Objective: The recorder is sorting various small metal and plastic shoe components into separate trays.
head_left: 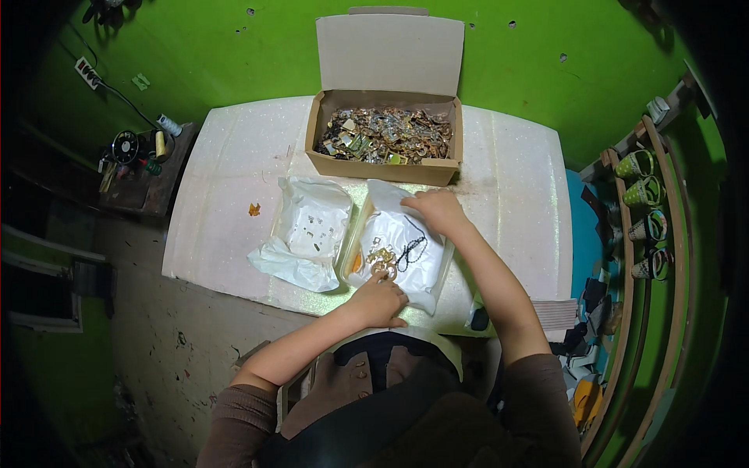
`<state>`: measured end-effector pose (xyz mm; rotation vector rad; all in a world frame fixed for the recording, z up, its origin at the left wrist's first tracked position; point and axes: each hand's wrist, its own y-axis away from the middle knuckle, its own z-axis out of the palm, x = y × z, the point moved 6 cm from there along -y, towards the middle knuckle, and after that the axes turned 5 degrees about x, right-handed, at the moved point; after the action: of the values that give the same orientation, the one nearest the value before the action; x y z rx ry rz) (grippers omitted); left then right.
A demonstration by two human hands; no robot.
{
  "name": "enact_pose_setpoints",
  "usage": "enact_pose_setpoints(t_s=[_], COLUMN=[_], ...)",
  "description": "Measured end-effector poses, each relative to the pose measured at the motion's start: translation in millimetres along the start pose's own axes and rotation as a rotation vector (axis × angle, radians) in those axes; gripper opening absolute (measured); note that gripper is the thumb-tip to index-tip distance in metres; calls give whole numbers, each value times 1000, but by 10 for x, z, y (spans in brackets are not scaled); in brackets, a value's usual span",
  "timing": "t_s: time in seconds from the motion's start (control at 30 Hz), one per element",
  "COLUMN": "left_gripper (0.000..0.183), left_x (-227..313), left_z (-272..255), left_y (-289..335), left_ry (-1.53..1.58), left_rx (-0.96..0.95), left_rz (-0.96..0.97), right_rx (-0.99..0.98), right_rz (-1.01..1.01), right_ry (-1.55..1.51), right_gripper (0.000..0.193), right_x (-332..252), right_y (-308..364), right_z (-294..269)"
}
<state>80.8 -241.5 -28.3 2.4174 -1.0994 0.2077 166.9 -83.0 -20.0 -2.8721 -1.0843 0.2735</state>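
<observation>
A tray lined with a white plastic sheet point(421, 290) lies right in front of me. On the sheet are a small heap of gold-coloured jewelry pieces point(381, 257) and a dark beaded strand point(413, 248). My left hand point(378, 303) rests at the tray's near edge, its forefinger stretched out to touch the gold pieces; its other fingers are partly hidden. My right hand point(438, 212) has its fingers bent over the sheet's far right edge. To the left stands a second tray with a white liner point(290, 264), holding several tiny pieces.
Behind the trays, an open cardboard box point(382, 170) is full of mixed metallic trinkets. A small orange-brown piece point(254, 210) lies on the white table point(226, 242). Spools point(161, 145) stand on a side table at left. A wooden rack point(624, 234) with small baskets is at right.
</observation>
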Motion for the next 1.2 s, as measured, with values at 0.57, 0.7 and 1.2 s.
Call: enact_pose_setpoints(t_s=[0.57,0.7,1.2], left_gripper=[20,10,30], left_x=[-292,-476,-595], left_z=[-67,-94,-191], left_y=[-67,21,423], left_ry=[-191,-143,-134], left_rx=[504,637,599], left_rz=[-161,-170,-209], right_rx=[6,-437,-67], right_rz=[114,72,-440], right_ry=[-463,-582,-328], right_gripper=[21,20,41], right_x=[-368,-451,-831], right_y=[270,557,-221], right_z=[-266,39,573])
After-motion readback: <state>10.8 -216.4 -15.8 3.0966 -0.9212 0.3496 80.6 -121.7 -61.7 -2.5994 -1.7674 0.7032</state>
